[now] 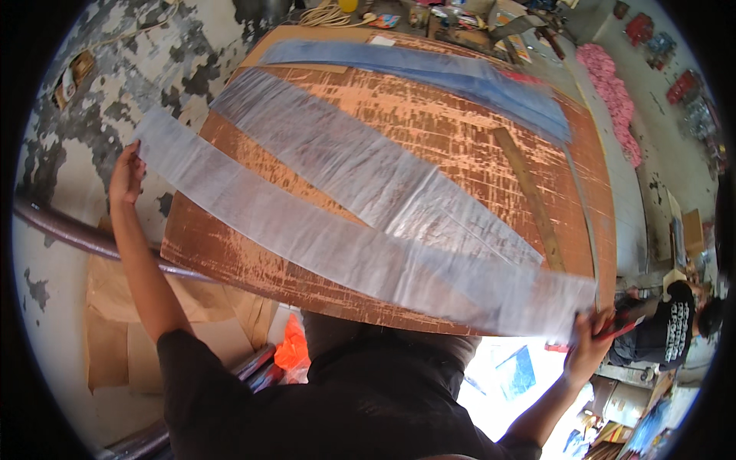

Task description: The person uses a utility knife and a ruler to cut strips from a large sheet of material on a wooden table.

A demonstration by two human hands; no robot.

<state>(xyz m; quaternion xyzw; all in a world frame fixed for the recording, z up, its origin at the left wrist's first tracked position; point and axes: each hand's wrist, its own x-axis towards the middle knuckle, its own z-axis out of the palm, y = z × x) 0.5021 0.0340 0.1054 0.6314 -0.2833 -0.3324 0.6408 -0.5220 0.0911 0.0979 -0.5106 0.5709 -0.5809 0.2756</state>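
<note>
We hold a long clear plastic strip (pixel 307 234) slantwise over the front of a scratched brown table (pixel 207 239). Our left hand (pixel 126 175) pinches its left end; our right hand (pixel 590 341) grips a red tool (pixel 618 330) at the other, perhaps pinching plastic too; we cannot tell. The tool could nick the strip; pulling could drag the second sheet (pixel 330 153) it overlaps.
</note>
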